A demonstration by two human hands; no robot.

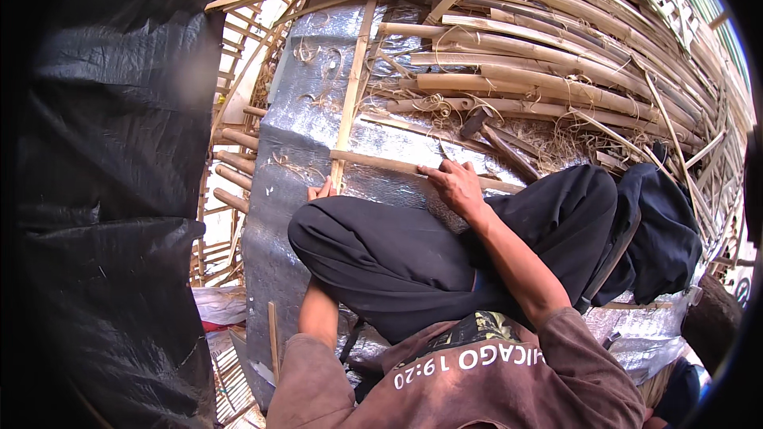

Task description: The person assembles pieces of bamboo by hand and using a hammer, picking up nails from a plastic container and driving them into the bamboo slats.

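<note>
A long pale bamboo strip runs away from me over the silvery sheet. Its near end is by my left knee, where the fingers of my left hand close on its edge; my knee hides the rest of that hand. A second, browner bamboo strip lies crosswise over the first, its left end just past the long one. My right hand grips this cross strip near its middle, the index finger stretched along it. Beyond my right hand lies a hammer-like tool with a dark head and a wooden handle.
Split bamboo lengths are piled beyond and to the right. Curled shavings lie scattered around the tool and sheet. Black plastic sheeting hangs at the left, next to bamboo pole ends. My crossed legs fill the near middle.
</note>
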